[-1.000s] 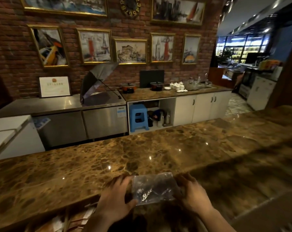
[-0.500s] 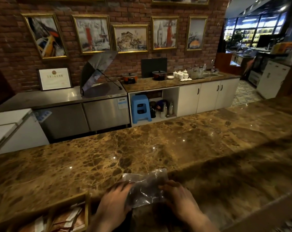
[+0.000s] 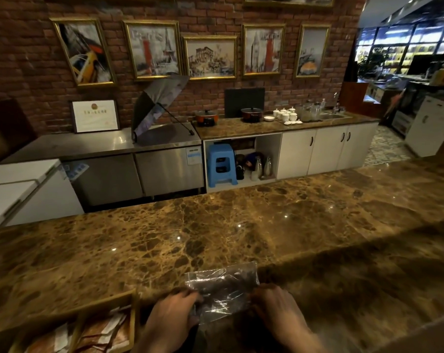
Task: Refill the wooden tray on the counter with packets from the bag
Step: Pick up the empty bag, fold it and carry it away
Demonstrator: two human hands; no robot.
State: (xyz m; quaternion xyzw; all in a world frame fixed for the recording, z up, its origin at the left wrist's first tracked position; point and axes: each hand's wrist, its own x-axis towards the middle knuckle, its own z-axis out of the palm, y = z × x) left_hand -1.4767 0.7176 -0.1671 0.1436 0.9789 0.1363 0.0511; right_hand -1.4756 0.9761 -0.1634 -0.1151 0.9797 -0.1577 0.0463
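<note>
The marble table (image 3: 216, 238) now fills more of the view, and the wooden tray (image 3: 109, 299) of packets (image 3: 98, 332) has come into sight at lower left. Both hands, left hand (image 3: 170, 319) and right hand (image 3: 279, 312), pinch the clear plastic bag (image 3: 223, 289), likely opening it.

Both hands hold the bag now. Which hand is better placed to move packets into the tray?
Probably the left hand: the tray lies just to its left, at the lower left. The right hand is on the bag's far side and could hold it.
</note>
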